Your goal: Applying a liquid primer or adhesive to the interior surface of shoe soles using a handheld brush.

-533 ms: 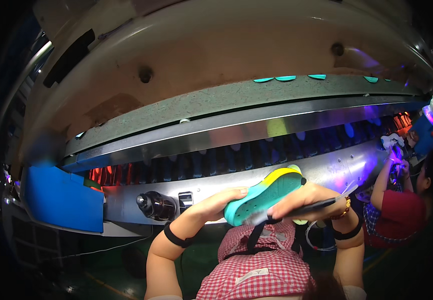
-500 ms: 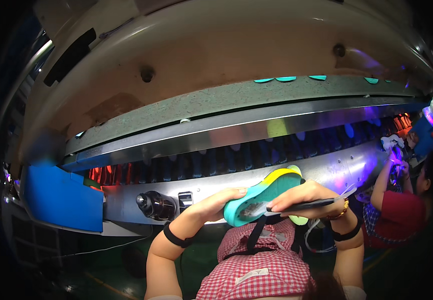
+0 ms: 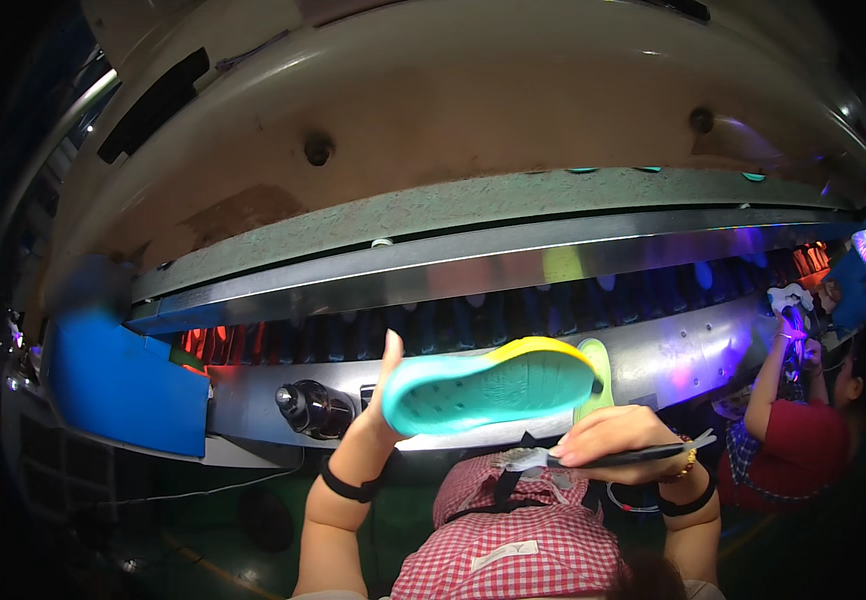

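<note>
A turquoise shoe sole [image 3: 488, 395] with a yellow upper edge is in my left hand [image 3: 385, 405], which grips its left end, thumb pointing up. The sole's hollow, dotted face is turned toward me. My right hand [image 3: 608, 437] pinches a brush [image 3: 643, 456] with a dark handle and pale bristles. The bristles point left, below the sole and apart from it, in front of my red checked apron [image 3: 513, 545]. Just beyond the sole's right end, a light green sole [image 3: 596, 380] sits at the metal ledge [image 3: 673, 350].
A dark, pointed-cap bottle [image 3: 313, 408] stands on the ledge at left, near a blue housing [image 3: 128, 390]. Beyond runs a row of dark rods or rollers [image 3: 433, 322], under a metal rail [image 3: 453, 265]. Turquoise pieces [image 3: 648, 169] lie on a belt farther back. A co-worker's red sleeve [image 3: 803, 430] shows at right.
The brush has come off the sole and down toward me in my right hand. My left hand has moved left and turned the sole more level. More of the light green sole now shows.
</note>
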